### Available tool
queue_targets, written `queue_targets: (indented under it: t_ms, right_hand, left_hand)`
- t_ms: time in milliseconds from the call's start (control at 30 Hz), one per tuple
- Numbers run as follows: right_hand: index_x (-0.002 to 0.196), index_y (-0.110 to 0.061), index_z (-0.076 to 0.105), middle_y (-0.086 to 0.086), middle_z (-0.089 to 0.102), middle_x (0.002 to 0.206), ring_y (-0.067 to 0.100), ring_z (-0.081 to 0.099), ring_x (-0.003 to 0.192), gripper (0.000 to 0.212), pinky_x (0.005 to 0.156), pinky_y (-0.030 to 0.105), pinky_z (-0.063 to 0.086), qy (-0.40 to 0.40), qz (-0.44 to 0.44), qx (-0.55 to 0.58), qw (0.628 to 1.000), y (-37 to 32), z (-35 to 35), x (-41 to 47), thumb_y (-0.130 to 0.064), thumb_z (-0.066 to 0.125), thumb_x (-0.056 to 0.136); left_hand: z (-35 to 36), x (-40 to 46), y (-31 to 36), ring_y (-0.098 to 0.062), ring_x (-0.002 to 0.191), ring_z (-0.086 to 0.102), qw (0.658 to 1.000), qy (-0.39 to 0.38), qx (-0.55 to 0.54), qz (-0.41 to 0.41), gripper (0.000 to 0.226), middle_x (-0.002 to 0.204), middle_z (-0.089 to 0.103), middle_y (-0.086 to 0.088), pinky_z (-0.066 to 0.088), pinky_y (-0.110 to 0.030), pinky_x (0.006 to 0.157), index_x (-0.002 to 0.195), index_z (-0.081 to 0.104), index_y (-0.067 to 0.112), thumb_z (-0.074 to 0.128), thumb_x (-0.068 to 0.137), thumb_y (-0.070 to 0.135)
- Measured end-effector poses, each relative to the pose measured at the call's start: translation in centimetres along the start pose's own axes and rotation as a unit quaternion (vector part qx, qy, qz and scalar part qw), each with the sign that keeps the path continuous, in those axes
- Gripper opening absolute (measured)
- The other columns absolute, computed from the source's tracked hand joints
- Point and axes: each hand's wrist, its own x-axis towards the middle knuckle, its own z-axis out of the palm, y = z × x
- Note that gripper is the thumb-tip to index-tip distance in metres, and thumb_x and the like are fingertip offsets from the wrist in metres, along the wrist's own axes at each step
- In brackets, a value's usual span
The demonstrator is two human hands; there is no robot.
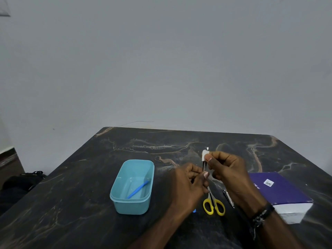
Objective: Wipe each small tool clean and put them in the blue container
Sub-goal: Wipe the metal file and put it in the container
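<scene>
Left hand (188,182) pinches the lower end of a thin metal tool (204,167), fingers curled round it, and holds it above the table (71,203), to the right of the container (133,206). Right hand (231,175) pinches a small white wipe (204,155) round the upper part of the same tool, thumb and forefinger closed on it. Only a short bright tip shows above the wipe; what kind of tool it is cannot be told. Its long axis stands close to upright, running from the left hand up and away to the wipe, so any wiping stroke by the right hand would go along that axis, up towards the tip. The container sits left of both hands and is open; a blue stick (137,190) lies slantwise on its floor. Judged from this, one tool is already stowed and the held tool is in the wiping step. The left hand is the nearer to the container, and a transfer would go leftward and down over the near right rim. Scissors (213,203) with yellow handles lie on the table right of the container, below the hands, blades pointing away from the person. A clipper (228,195) lies just right of the scissors, apart from them. Both are not yet in the container. A purple box (280,191) lies farther right again. A small blue item (194,210) shows at the left wrist edge; its nature cannot be told.
</scene>
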Motion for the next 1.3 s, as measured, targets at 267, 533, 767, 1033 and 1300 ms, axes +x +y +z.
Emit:
queue_targets:
  t_ms: [267, 533, 767, 1033, 1300]
  right_hand:
    - [0.084, 0.005, 0.070, 0.001, 0.064, 0.058, 0.001, 0.053, 0.047, 0.011, 0.043, 0.014, 0.040, -0.033, -0.001, -0.002, 0.999, -0.5, 0.5, -0.4, -0.004, 0.065, 0.085]
    - [0.084, -0.011, 0.075, -0.002, 0.064, 0.061, 0.002, 0.052, 0.052, 0.007, 0.045, 0.017, 0.041, 0.005, 0.013, 0.025, 1.000, 0.0, 0.2, -0.1, -0.013, 0.067, 0.085]
    - [0.082, -0.007, 0.073, 0.008, 0.066, 0.064, 0.010, 0.058, 0.056, 0.009, 0.047, 0.018, 0.042, -0.051, 0.007, 0.012, 0.999, 0.0, 0.6, -0.5, -0.012, 0.067, 0.085]
    - [0.082, -0.014, 0.075, 0.000, 0.069, 0.070, 0.008, 0.057, 0.064, 0.010, 0.049, 0.020, 0.042, 0.023, 0.020, 0.050, 0.998, 0.3, 0.1, 0.0, -0.012, 0.067, 0.085]
    - [0.083, 0.000, 0.071, 0.012, 0.061, 0.064, 0.014, 0.052, 0.055, 0.013, 0.048, 0.022, 0.039, -0.068, 0.014, 0.028, 0.997, 0.5, 0.5, -0.2, -0.010, 0.063, 0.087]
  left_hand:
    - [-0.1, 0.1, 0.3, -0.017, 0.055, 0.066, 1.000, 0.020, -0.017, 0.009, 0.013, 0.065, 0.069, -0.008, 0.052, -0.021, 0.052, 0.080, 0.063, 0.014, 0.063, 0.091, 0.007]
    - [0.1, -0.1, 0.0, -0.015, 0.055, 0.065, 1.000, -0.008, 0.006, 0.008, 0.008, 0.067, 0.069, -0.008, 0.054, -0.025, 0.055, 0.084, 0.065, 0.013, 0.064, 0.091, 0.008]
    - [-0.4, 0.1, 0.6, -0.015, 0.059, 0.068, 0.999, 0.027, -0.020, 0.014, 0.007, 0.065, 0.069, -0.004, 0.053, -0.020, 0.053, 0.085, 0.065, 0.010, 0.064, 0.090, 0.006]
    - [0.2, -0.3, -0.3, -0.018, 0.056, 0.067, 0.999, -0.017, 0.030, 0.015, 0.011, 0.068, 0.071, -0.008, 0.059, -0.034, 0.058, 0.081, 0.065, 0.020, 0.067, 0.090, 0.014]
    - [-0.4, 0.2, 0.3, -0.014, 0.057, 0.067, 0.999, 0.030, -0.003, 0.014, 0.009, 0.068, 0.070, -0.007, 0.053, -0.019, 0.053, 0.082, 0.065, 0.012, 0.066, 0.089, 0.007]
